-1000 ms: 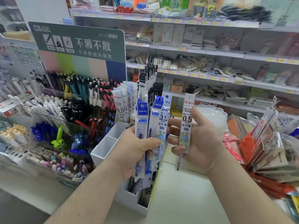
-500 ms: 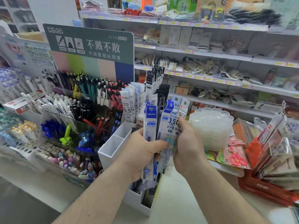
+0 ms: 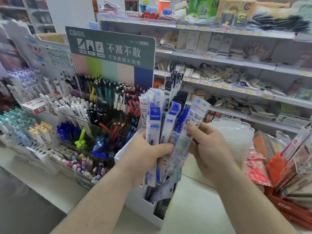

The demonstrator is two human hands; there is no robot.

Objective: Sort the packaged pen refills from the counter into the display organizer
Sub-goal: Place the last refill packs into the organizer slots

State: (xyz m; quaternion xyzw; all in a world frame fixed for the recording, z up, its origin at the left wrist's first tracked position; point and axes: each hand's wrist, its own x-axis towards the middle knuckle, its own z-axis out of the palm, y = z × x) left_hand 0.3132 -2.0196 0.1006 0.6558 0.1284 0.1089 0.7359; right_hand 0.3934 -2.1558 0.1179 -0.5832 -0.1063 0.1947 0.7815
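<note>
My left hand (image 3: pixel 145 154) grips a bunch of blue-and-white packaged pen refills (image 3: pixel 155 125), held upright above the white display organizer (image 3: pixel 140 200). My right hand (image 3: pixel 207 147) pinches one clear refill packet with a green dot (image 3: pixel 189 132), tilted and leaning against the right side of the bunch. More refill packs (image 3: pixel 173 85) stand in the organizer's rear slots, and dark packs sit in its front compartment (image 3: pixel 162 206). The lower ends of the held packets hang in front of the organizer's compartments.
A tiered pen display (image 3: pixel 94 105) with a green sign (image 3: pixel 109 46) stands to the left. A stack of clear plastic trays (image 3: pixel 234 137) and a red basket of packaged goods (image 3: pixel 290 168) sit on the right. Store shelves (image 3: pixel 236 61) run behind.
The right hand brought its single packet from apart on the right over to the left hand's bunch, then tilted it outward. The camera view shifted slightly left and closer.
</note>
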